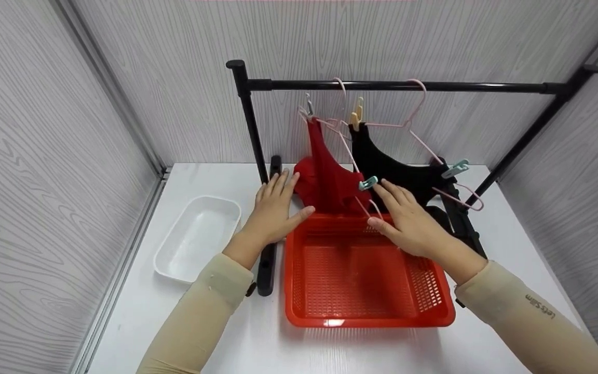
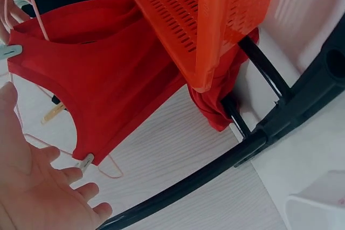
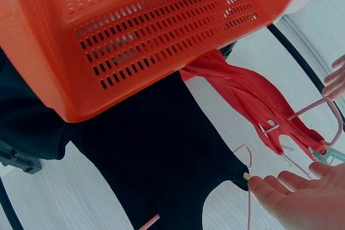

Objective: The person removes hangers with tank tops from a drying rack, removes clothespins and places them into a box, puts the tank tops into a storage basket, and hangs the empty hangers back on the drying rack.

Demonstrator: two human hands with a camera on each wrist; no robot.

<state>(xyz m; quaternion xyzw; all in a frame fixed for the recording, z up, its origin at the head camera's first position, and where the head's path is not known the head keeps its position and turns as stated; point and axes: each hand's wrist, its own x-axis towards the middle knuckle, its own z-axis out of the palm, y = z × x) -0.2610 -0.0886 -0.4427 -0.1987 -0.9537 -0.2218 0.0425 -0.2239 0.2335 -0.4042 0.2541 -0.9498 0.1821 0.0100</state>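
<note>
We hold both hands out with the fingers extended, and neither has hold of anything: our left hand (image 1: 275, 213), thumb spread wide, reaches beside the left post of the black rack (image 1: 382, 86), and our right hand (image 1: 408, 218), thumb well apart from the fingers, reaches between the two hanging garments. The red garment (image 1: 325, 166) hangs from a pink hanger (image 1: 349, 150) above the tabletop's back edge, clipped by a grey clip (image 1: 309, 105) and a green clip (image 1: 369, 183); our right fingertips are just beside the green one, though we cannot tell whether they touch it. To its right the black garment (image 1: 403, 174) hangs from a second hanger (image 1: 382, 124), clipped by a yellow clip (image 1: 357, 114) and a teal clip (image 1: 456, 169). Below and in front of the garments, the red basket (image 1: 356, 280) stands on the white tabletop (image 1: 252, 332), between the rack's feet, its perforated floor bare to us. Nearer the tabletop's left edge, outside the rack's left foot, we see a white tray (image 1: 195, 244). Beige sleeves (image 1: 195, 317) cover our forearms, the right one printed with dark lettering.
</note>
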